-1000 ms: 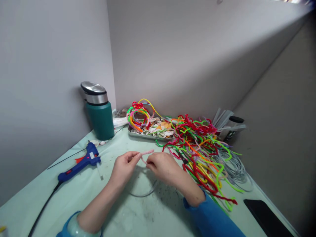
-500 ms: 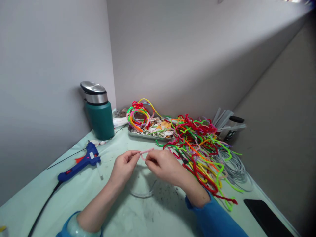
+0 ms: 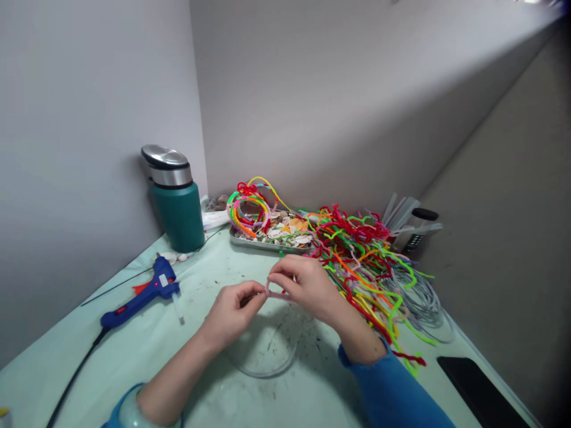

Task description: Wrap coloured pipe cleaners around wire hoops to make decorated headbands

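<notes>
My left hand (image 3: 232, 314) is closed in a pinch, thumb and forefinger gripping a pale pink pipe cleaner (image 3: 282, 296) where it meets a thin grey wire ring. Below my hands the lower curve of this wire ring (image 3: 266, 375) shows; its upper part is mostly hidden by the fingers. Just to the right, my right hand (image 3: 311, 289) is also closed, its thumb and forefinger pinching a short bent end of the pink pipe cleaner. The two hands' fingertips are almost touching, above the pale green tablecloth (image 3: 250, 404).
On the left lies a blue glue gun (image 3: 154, 294); behind it stands a green bottle (image 3: 179, 217). At the back, a metal tray (image 3: 267, 245) holds shells and colourful pipe-cleaner rings (image 3: 243, 223). Tangled pipe cleaners (image 3: 357, 238), coiled grey wire (image 3: 422, 300) and a black phone-like slab (image 3: 477, 389) are right.
Both hands have shifted slightly right. My right hand has risen and turned, and the pink pipe cleaner now bends up at my left fingertips. The wire ring has swung right and lower.
</notes>
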`<state>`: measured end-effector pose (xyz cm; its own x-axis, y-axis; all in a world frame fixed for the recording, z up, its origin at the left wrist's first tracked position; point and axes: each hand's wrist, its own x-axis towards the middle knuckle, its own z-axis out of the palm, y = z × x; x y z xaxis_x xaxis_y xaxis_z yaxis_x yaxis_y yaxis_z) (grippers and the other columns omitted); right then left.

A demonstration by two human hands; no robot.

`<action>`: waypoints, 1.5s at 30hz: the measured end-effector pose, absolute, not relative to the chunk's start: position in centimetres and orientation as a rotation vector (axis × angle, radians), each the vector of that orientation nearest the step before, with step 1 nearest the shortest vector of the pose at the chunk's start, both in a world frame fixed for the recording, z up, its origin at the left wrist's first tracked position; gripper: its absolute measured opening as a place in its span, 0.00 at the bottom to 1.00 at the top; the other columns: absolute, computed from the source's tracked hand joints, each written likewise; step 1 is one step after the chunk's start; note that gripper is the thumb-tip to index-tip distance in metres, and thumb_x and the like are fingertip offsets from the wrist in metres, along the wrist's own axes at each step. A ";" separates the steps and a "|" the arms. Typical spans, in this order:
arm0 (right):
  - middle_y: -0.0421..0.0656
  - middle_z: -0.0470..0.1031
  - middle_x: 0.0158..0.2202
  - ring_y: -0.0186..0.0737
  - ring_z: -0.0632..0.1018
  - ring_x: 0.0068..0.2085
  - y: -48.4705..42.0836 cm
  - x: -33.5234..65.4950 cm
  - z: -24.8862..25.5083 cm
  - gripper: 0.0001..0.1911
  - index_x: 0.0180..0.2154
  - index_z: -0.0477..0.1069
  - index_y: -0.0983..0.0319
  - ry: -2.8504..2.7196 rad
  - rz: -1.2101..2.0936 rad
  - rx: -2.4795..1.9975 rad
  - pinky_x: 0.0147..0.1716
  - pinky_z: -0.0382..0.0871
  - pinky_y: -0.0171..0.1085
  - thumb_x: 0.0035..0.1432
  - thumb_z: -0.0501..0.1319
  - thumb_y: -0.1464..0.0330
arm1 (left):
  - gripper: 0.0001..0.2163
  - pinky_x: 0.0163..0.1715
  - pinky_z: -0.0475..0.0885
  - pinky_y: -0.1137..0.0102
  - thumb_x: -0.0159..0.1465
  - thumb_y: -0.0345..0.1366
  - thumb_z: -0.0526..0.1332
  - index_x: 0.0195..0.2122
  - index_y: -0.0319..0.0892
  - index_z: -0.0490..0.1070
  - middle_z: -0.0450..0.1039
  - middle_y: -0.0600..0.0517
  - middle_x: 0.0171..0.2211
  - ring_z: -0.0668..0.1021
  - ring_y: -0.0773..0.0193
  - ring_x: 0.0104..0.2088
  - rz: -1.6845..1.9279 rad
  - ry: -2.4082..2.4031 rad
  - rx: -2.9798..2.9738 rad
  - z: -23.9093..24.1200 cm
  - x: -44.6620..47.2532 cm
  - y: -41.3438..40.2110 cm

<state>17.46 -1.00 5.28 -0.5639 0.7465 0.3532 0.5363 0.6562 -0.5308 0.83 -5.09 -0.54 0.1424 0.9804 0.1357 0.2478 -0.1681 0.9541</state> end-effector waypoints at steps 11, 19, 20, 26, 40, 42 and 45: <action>0.39 0.71 0.23 0.32 0.70 0.25 1.1 18.6 3.8 0.09 0.27 0.74 0.66 -2.165 1.093 -1.156 0.23 0.60 0.29 0.51 0.59 0.66 | 0.09 0.19 0.52 0.77 0.57 0.37 0.59 0.39 0.41 0.68 0.51 0.63 0.17 0.56 0.72 0.18 1.115 1.162 1.588 -0.4 1.1 -5.6; 0.34 0.59 0.16 0.28 0.59 0.20 1.7 18.8 2.1 0.15 0.21 0.69 0.65 -2.275 1.245 -1.204 0.17 0.49 0.28 0.51 0.59 0.61 | 0.11 0.20 0.55 0.75 0.58 0.42 0.59 0.33 0.40 0.75 0.64 0.56 0.18 0.62 0.71 0.20 1.129 1.259 1.630 -0.4 1.1 -5.4; 0.34 0.58 0.16 0.28 0.59 0.20 1.7 18.8 2.1 0.15 0.21 0.69 0.65 -2.284 1.238 -1.208 0.17 0.48 0.28 0.51 0.59 0.61 | 0.11 0.20 0.57 0.75 0.58 0.42 0.60 0.33 0.40 0.75 0.67 0.55 0.20 0.64 0.70 0.21 1.133 1.264 1.634 -0.3 1.1 -5.4; 0.37 0.68 0.22 0.31 0.66 0.25 2.1 18.7 1.9 0.13 0.27 0.73 0.65 -2.258 0.953 -1.248 0.21 0.54 0.29 0.55 0.56 0.64 | 0.12 0.23 0.61 0.75 0.57 0.43 0.60 0.31 0.40 0.76 0.73 0.53 0.23 0.69 0.68 0.23 1.184 1.348 1.602 -0.4 1.1 -5.2; 0.39 0.75 0.28 0.32 0.72 0.29 -0.9 17.4 4.9 0.09 0.34 0.73 0.62 -2.239 0.671 -0.997 0.28 0.59 0.30 0.59 0.55 0.69 | 0.15 0.15 0.54 0.75 0.53 0.46 0.62 0.31 0.38 0.76 0.71 0.56 0.18 0.59 0.74 0.12 1.327 1.568 1.133 -0.9 0.1 -4.1; 0.39 0.76 0.29 0.32 0.72 0.29 -1.2 17.0 4.6 0.09 0.34 0.74 0.62 -2.321 0.643 -1.016 0.28 0.58 0.30 0.58 0.55 0.70 | 0.14 0.14 0.52 0.75 0.53 0.45 0.62 0.30 0.38 0.75 0.72 0.55 0.20 0.58 0.75 0.12 1.334 1.544 1.108 -0.8 0.1 -4.1; 0.41 0.77 0.30 0.33 0.73 0.29 -1.5 16.7 4.1 0.08 0.34 0.75 0.62 -2.434 0.582 -1.097 0.28 0.58 0.30 0.57 0.57 0.70 | 0.14 0.13 0.52 0.76 0.52 0.45 0.63 0.30 0.37 0.75 0.73 0.54 0.23 0.59 0.76 0.13 1.354 1.519 1.072 -0.7 0.2 -4.1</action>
